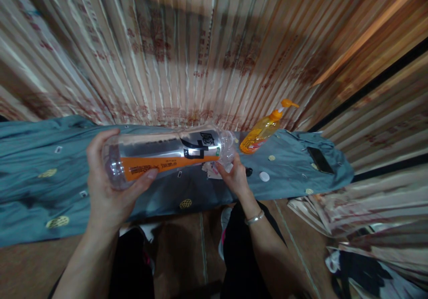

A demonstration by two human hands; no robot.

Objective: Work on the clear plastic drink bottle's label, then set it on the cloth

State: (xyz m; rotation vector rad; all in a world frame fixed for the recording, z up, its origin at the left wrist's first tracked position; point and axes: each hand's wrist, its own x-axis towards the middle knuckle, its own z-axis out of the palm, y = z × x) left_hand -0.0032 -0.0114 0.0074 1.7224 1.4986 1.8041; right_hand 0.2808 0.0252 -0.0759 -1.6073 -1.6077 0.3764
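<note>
A large clear plastic bottle with a silver, black and orange label lies sideways in the air between my hands. Around its base, at the left end, my left hand is closed, with the thumb along the orange band. My right hand grips the bottle's neck end, fingers partly hidden behind it. Beyond the right hand stands a pump bottle of yellow-orange liquid with an orange pump head, tilted in the picture. Just right of my right hand, a round white disc and a small black object lie on the cloth.
A blue-green cloth with yellow prints covers the long narrow surface. A dark phone lies near its right end. Some crumpled pale material sits beneath the held bottle. Pleated curtains hang behind. Dark clothing lies at the lower right.
</note>
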